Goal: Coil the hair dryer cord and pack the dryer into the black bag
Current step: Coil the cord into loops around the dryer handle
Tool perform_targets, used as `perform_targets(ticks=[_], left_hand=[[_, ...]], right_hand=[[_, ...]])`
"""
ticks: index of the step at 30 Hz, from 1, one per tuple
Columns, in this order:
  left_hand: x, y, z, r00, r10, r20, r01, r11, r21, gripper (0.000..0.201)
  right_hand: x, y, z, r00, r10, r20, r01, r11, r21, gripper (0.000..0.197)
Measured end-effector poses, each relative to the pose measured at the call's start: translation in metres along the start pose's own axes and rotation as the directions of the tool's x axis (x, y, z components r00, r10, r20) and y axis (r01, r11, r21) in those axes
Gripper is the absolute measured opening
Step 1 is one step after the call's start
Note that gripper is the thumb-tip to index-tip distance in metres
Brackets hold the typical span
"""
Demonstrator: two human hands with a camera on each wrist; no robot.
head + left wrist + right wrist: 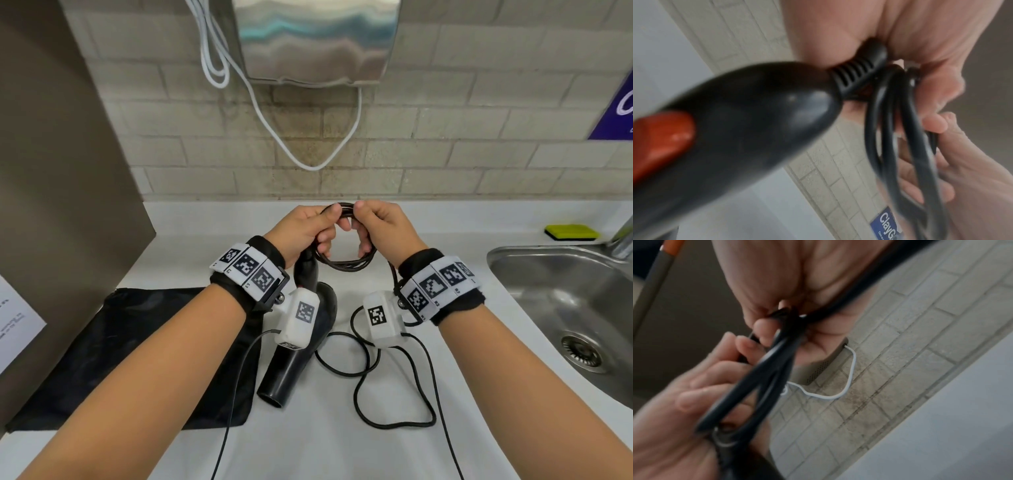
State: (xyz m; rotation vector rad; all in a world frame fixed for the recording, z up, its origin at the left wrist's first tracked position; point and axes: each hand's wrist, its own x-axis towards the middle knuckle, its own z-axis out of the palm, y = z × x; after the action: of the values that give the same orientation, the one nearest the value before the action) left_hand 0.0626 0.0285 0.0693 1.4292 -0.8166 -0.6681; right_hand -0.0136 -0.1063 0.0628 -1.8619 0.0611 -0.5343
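Observation:
A black hair dryer [301, 356] hangs nozzle-down over the white counter [342, 438], its handle [735, 129] with a red switch [659, 139] running up toward my left hand [308, 229]. Both hands hold a small coil of black cord [346, 265] between them. My left hand grips the coil at the cord's ribbed collar [857, 76]. My right hand [380, 226] pinches the coil's top and right side [785, 331]. Loose cord [387, 383] trails from the right wrist down onto the counter. The black bag [137, 356] lies flat at the left, under my left forearm.
A steel sink [565, 308] is set into the counter at the right, with a yellow-green sponge [572, 232] behind it. A metal hand dryer [315, 41] with white cables [322, 164] hangs on the tiled wall. A brown panel [61, 171] stands at the left.

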Motion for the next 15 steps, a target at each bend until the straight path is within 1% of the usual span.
perform_targets(ticks=[3,6,9,10,12,13,15], left_hand=[[-0.001,0.001,0.001,1.0,-0.003,-0.029,0.0,0.997,-0.082,0.044],[-0.001,0.004,-0.001,0.999,-0.035,-0.009,0.033,0.992,-0.121,0.053],[-0.002,0.005,-0.003,0.999,-0.042,-0.009,0.042,0.998,-0.052,0.05],[-0.002,0.006,-0.004,0.999,-0.039,-0.019,0.038,0.999,-0.029,0.049],[-0.003,0.006,-0.005,0.999,-0.032,-0.036,0.032,0.999,-0.006,0.047],[-0.003,0.006,-0.006,0.999,-0.037,-0.039,0.037,0.999,-0.007,0.046],[-0.005,0.006,-0.008,0.997,-0.055,-0.046,0.054,0.998,-0.02,0.045]], right_hand=[[-0.001,-0.004,0.005,0.999,-0.047,-0.01,0.047,0.996,0.079,0.035],[-0.002,-0.003,0.008,0.999,-0.044,0.007,0.043,0.993,0.114,0.034],[-0.005,-0.003,0.009,0.997,-0.001,0.071,-0.009,0.991,0.133,0.029],[-0.007,-0.002,0.01,0.997,-0.017,0.072,0.01,0.995,0.102,0.03],[-0.009,-0.001,0.011,0.994,-0.104,0.045,0.106,0.993,-0.05,0.033],[-0.01,0.0,0.011,0.988,-0.146,0.04,0.15,0.98,-0.129,0.031],[-0.012,0.003,0.011,0.98,-0.189,0.069,0.201,0.944,-0.26,0.028]])
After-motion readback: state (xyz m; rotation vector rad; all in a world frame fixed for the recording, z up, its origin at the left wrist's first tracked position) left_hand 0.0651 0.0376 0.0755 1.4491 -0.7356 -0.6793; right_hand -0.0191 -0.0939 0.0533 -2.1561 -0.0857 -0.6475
